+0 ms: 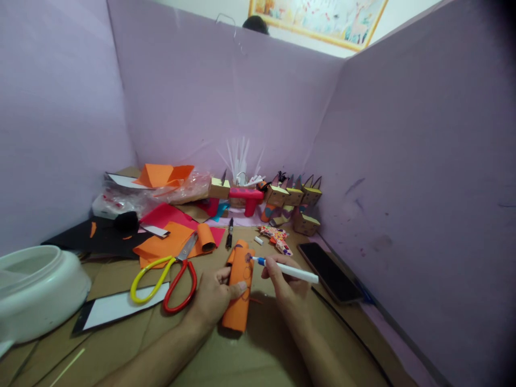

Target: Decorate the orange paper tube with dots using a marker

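My left hand [217,293] is wrapped round an orange paper-covered tube [237,309], its thumb lying across the front. Circles are drawn along the tube, and the uppermost one is coloured dark. A second orange piece shows behind the tube's upper left side. In my right hand [288,285] is a white marker [296,272] with a blue band, pinched between thumb and fingers. Its tip is at the dark circle near the tube's top. Left of my left hand lie scissors [181,263] with one yellow and one red handle, blades spread, partly over orange paper [161,242].
A phone [328,271] and a black cable [350,330] lie on the right. A white round container [44,306] stands at the left. Box-headed paper figures [296,196], white sticks [238,158] and a black pen [229,234] are farther back. Purple walls [226,91] enclose the cardboard surface.
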`<state>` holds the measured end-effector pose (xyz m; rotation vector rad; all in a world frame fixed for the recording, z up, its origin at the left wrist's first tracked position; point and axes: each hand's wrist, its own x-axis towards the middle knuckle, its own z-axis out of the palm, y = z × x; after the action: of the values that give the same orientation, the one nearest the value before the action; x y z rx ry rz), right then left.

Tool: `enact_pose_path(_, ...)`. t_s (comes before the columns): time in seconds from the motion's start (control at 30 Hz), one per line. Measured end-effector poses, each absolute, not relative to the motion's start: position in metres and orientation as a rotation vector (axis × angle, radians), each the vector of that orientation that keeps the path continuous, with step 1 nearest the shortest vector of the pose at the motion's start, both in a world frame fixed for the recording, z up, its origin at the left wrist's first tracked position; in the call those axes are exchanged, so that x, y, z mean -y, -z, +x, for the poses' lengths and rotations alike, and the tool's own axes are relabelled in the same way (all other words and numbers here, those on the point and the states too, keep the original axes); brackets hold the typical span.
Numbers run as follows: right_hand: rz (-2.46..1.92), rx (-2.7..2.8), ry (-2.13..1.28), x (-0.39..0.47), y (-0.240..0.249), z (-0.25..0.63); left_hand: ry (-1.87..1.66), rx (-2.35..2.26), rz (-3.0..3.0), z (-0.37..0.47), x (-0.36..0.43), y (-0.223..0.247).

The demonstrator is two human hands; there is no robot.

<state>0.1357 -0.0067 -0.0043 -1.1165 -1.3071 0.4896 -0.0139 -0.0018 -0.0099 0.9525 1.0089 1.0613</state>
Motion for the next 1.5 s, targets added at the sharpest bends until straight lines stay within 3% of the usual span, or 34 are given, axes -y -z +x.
enact_pose_path(0.7, -1.021, 1.300, -0.577, 0.006, 0.006, 0.136, -1.073, -0.996, 0.962, -0.013, 0.001, 0.007)
enact_pose_path(1.0, -0.925, 0.883, -0.791, -0.005, 0.001, 0.137, -1.084, -0.948, 0.828, -0.016, -0.001, 0.003)
enact_pose_path(1.3, -0.722, 0.749, -1.529, 0.001, -0.007, 0.125, -0.937, -0.809, 0.853, -0.013, 0.011, 0.000)
enact_pose_path(1.5, -0.748, 0.653, -1.499, 0.002, -0.011, 0.127, -0.947, -0.848, 0.932, -0.011, 0.012, 0.006)
